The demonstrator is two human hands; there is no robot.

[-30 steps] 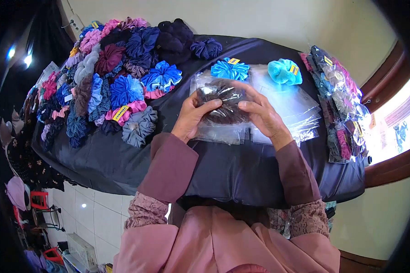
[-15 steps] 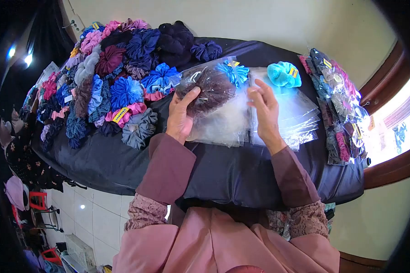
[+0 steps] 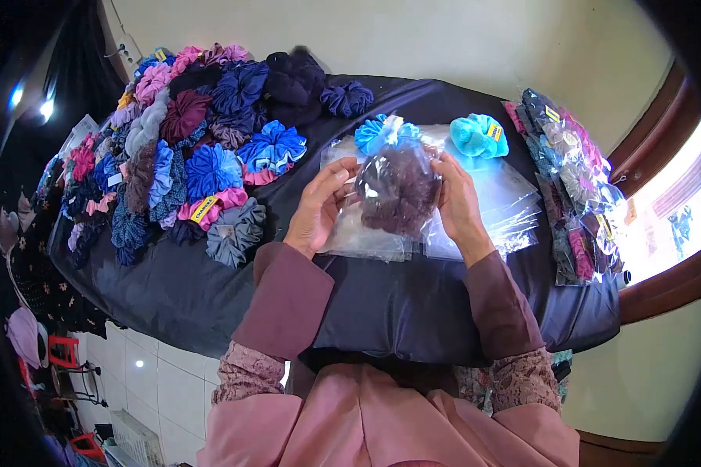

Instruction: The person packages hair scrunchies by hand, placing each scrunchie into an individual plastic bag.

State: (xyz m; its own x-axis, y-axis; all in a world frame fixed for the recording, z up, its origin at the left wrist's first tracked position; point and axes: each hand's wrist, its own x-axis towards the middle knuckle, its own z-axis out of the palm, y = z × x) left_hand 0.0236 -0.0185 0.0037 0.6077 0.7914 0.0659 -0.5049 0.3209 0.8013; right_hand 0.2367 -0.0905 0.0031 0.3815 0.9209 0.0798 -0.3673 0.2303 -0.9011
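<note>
A dark brown scrunchie [image 3: 397, 198] sits inside a clear plastic bag [image 3: 383, 157], held up over the table between my two hands. My left hand [image 3: 318, 204] grips the bag's left edge with thumb and fingers closed. On the opposite edge my right hand [image 3: 459, 204] is also closed. Behind the bag, a bright blue scrunchie [image 3: 372, 131] is partly covered. Flat clear bags [image 3: 366, 245] lie underneath, and another fanned stack of clear bags [image 3: 514, 214] lies to the right. A turquoise scrunchie [image 3: 475, 140] with a yellow label rests at the top of that stack.
Many loose scrunchies [image 3: 214, 167] in blue, pink, grey and brown are heaped on the left of the black-covered table [image 3: 374, 303]. Along the right edge lies a pile of bagged scrunchies [image 3: 572, 179]. A wall socket [image 3: 131, 48] is at the back left.
My right hand has moved from beside the bag onto its right edge. The bagged brown scrunchie has shifted right and now hangs more upright between both hands.
</note>
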